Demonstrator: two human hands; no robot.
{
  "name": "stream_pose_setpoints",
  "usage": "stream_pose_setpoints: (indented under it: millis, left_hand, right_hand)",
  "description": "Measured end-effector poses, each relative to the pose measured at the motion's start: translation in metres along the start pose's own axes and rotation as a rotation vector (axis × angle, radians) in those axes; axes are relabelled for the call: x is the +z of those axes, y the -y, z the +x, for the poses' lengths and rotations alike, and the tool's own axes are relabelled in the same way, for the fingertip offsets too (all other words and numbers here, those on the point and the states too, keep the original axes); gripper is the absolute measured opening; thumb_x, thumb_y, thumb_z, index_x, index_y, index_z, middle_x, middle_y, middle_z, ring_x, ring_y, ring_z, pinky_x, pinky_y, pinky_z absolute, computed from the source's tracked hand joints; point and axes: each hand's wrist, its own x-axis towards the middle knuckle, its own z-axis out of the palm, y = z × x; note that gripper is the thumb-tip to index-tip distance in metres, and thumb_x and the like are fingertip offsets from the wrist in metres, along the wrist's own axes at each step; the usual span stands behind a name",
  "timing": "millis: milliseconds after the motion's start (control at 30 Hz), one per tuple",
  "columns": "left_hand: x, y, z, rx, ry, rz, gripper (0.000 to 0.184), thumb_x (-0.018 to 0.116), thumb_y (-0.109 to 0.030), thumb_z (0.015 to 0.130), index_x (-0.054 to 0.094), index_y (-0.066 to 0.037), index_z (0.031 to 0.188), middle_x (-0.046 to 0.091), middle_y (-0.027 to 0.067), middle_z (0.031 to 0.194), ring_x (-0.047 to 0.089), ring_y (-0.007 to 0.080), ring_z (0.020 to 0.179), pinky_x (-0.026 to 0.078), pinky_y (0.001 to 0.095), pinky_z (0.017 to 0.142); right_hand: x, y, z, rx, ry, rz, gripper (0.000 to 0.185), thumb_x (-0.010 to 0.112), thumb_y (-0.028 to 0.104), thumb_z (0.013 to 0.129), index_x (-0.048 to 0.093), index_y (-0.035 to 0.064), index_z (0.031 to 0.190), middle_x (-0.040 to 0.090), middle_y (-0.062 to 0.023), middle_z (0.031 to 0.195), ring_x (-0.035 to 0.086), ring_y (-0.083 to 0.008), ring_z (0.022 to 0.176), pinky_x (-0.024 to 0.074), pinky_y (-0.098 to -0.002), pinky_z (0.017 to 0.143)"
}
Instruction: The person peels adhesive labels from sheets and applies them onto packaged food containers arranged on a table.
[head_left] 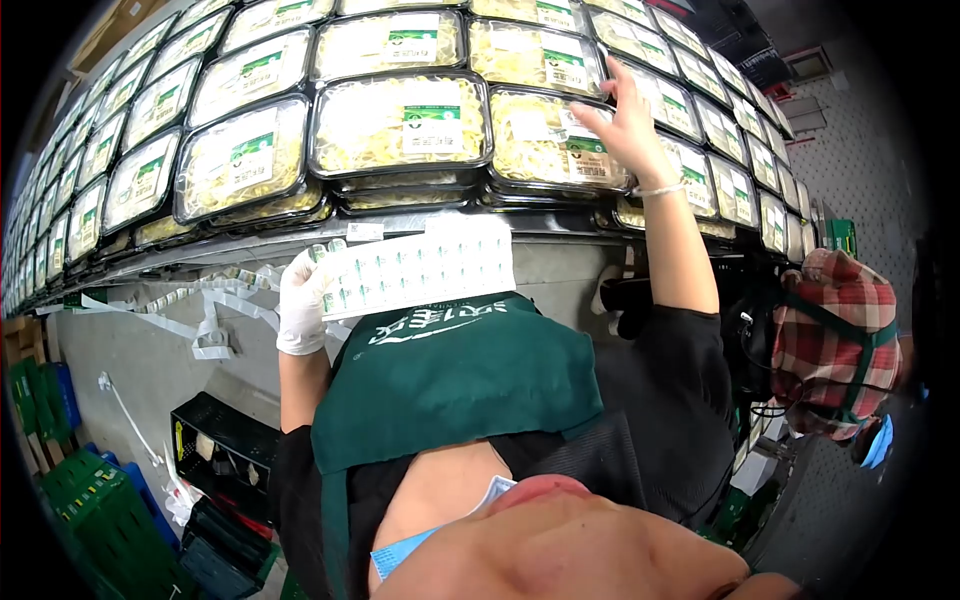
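My left hand (303, 305), in a white glove, grips a sheet of small green-and-white labels (420, 270) at its left end, in front of my green apron. My bare right hand (628, 125) is over the stacked trays on the table, fingers apart, with nothing visible in it. Below its fingers lies a clear-lidded tray of pale yellow strips (545, 135) bearing a green-and-white label. Beside that one, to the left, another labelled tray (400, 120) tops a stack at the table's near edge.
Many more labelled trays (250, 70) cover the table in rows. White backing strips (212, 325) hang or lie at the lower left, near a black crate (225, 440) and green crates (110, 510). A person in a plaid top (835, 340) is at the right.
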Motion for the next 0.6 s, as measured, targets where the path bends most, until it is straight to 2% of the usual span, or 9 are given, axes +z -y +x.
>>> stream_pose_setpoints:
  millis: [33,100,233,333,400,467,533,600]
  left_hand:
    - [0.009,-0.003,0.000,0.007,-0.006,0.012,0.013,0.057,-0.009,0.078,0.055,0.002,0.084,0.060,0.0070,0.073,0.055,0.0081,0.057,0.043,0.0188,0.048]
    - [0.021,-0.010,-0.001,-0.027,0.003,0.031,0.014,0.058,-0.010,0.078,0.055,0.002,0.084,0.060,0.0069,0.073,0.055,0.0080,0.057,0.043,0.0188,0.048]
    - [0.031,0.000,-0.001,-0.064,-0.028,0.036,0.015,0.057,-0.012,0.078,0.054,0.002,0.083,0.060,0.0072,0.073,0.055,0.0082,0.057,0.044,0.0191,0.050]
    - [0.032,0.016,0.001,-0.037,-0.064,0.054,0.016,0.057,-0.013,0.078,0.054,0.002,0.083,0.060,0.0077,0.073,0.055,0.0088,0.057,0.044,0.0190,0.052]
    - [0.040,0.020,0.002,-0.008,-0.069,0.033,0.016,0.057,-0.013,0.078,0.054,0.002,0.082,0.060,0.0078,0.073,0.055,0.0090,0.058,0.044,0.0191,0.052]
    - [0.050,0.023,0.003,0.021,-0.071,0.010,0.016,0.057,-0.013,0.078,0.054,0.002,0.082,0.060,0.0079,0.073,0.055,0.0092,0.059,0.044,0.0192,0.053]
    - [0.062,0.027,0.002,-0.001,-0.101,-0.022,0.016,0.058,-0.013,0.078,0.054,0.002,0.082,0.060,0.0077,0.073,0.055,0.0095,0.060,0.044,0.0197,0.054]
    - [0.064,0.041,0.004,0.025,-0.119,-0.023,0.016,0.057,-0.013,0.079,0.054,0.002,0.082,0.060,0.0077,0.074,0.055,0.0097,0.060,0.044,0.0199,0.054]
  right_hand:
    - [-0.003,0.001,0.001,0.002,0.003,0.002,0.079,0.064,0.042,0.069,0.026,0.0053,0.128,0.043,-0.0214,0.114,0.038,-0.0333,0.108,0.0274,-0.0426,0.093]
    - [-0.006,0.006,0.002,-0.039,0.042,0.219,0.079,0.064,0.040,0.070,0.025,0.0029,0.128,0.044,-0.0209,0.114,0.038,-0.0310,0.109,0.0264,-0.0420,0.095]
    - [0.014,-0.008,-0.011,-0.174,0.043,-0.180,0.080,0.061,0.042,0.071,0.023,0.0059,0.130,0.035,-0.0190,0.124,0.027,-0.0333,0.118,0.0229,-0.0442,0.096]
    - [0.014,-0.008,-0.007,-0.138,0.068,-0.163,0.080,0.062,0.043,0.070,0.022,0.0074,0.131,0.035,-0.0188,0.123,0.026,-0.0337,0.118,0.0224,-0.0453,0.096]
    - [0.012,-0.018,-0.002,-0.177,0.104,-0.139,0.081,0.062,0.043,0.070,0.022,0.0049,0.130,0.035,-0.0196,0.124,0.027,-0.0334,0.117,0.0235,-0.0453,0.095]
    - [0.005,-0.022,0.002,-0.137,0.147,0.267,0.084,0.063,0.043,0.069,0.021,0.0020,0.129,0.035,-0.0213,0.123,0.029,-0.0330,0.117,0.0242,-0.0456,0.095]
    - [0.001,-0.026,0.005,-0.197,0.108,0.193,0.084,0.062,0.043,0.070,0.021,-0.0002,0.129,0.035,-0.0229,0.122,0.030,-0.0334,0.116,0.0250,-0.0452,0.095]
    - [0.008,-0.019,0.000,-0.246,0.070,-0.139,0.073,0.061,0.032,0.074,0.023,0.0017,0.129,0.037,-0.0202,0.121,0.033,-0.0323,0.113,0.0247,-0.0402,0.096]
